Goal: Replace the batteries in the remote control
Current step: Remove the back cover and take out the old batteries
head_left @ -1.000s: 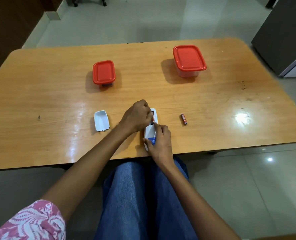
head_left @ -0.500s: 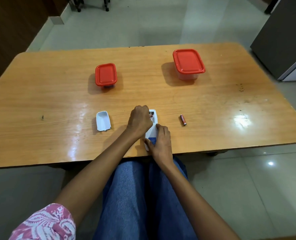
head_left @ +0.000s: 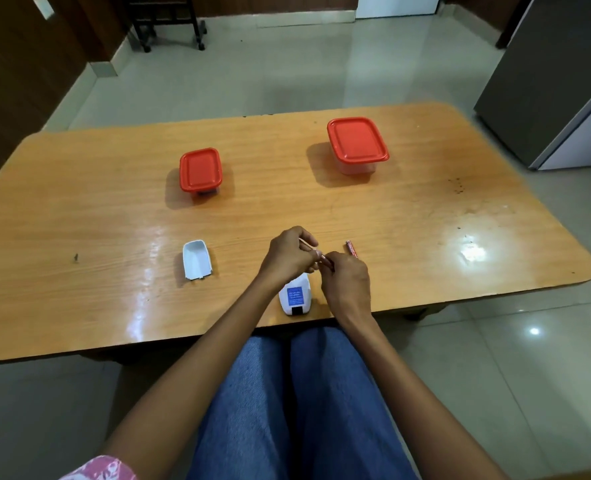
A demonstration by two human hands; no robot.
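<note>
Both hands, left hand (head_left: 288,255) and right hand (head_left: 346,280), pinch one slim cylindrical battery (head_left: 322,257) at twelve o'clock above the white plastic remote (head_left: 294,295).

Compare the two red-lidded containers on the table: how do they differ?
The right container is larger and sits farther back; the left container is smaller, nearer the person. The right one's clear base shows plainly; the left one's is mostly hidden under its lid. Both are lidded and untouched.

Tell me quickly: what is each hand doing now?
Left hand: closed on one end of a battery.
Right hand: closed on its other end.
</note>
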